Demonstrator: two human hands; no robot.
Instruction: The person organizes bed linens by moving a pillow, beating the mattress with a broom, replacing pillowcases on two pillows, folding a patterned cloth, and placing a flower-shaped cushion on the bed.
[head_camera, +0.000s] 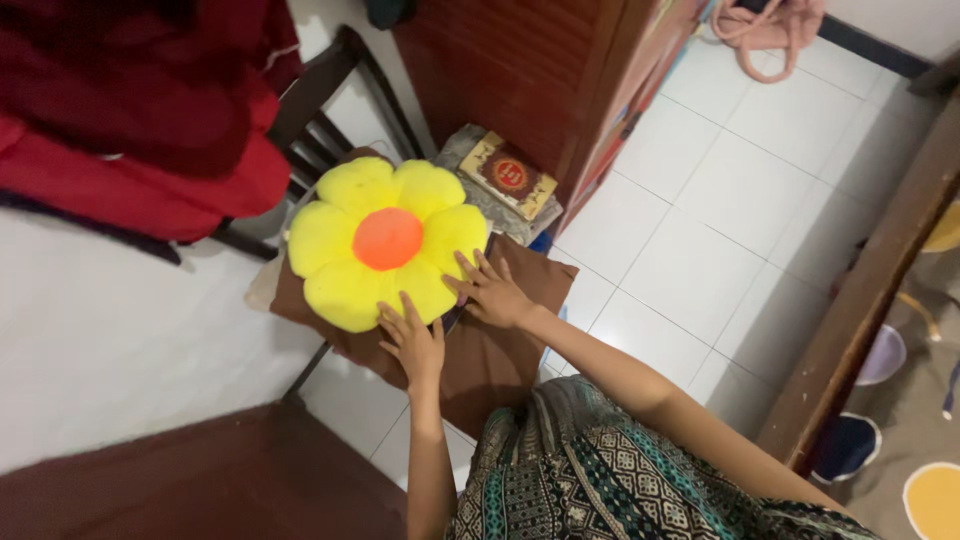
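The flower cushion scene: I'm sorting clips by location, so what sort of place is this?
Probably a room in a home: a yellow flower cushion on a dark chair, a wooden cabinet, white floor tiles and a pink bag.

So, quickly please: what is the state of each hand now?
Left hand: open, flat, fingers on the yellow flower cushion; holds nothing.
Right hand: open, fingers spread, touching the cushion's edge; holds nothing.
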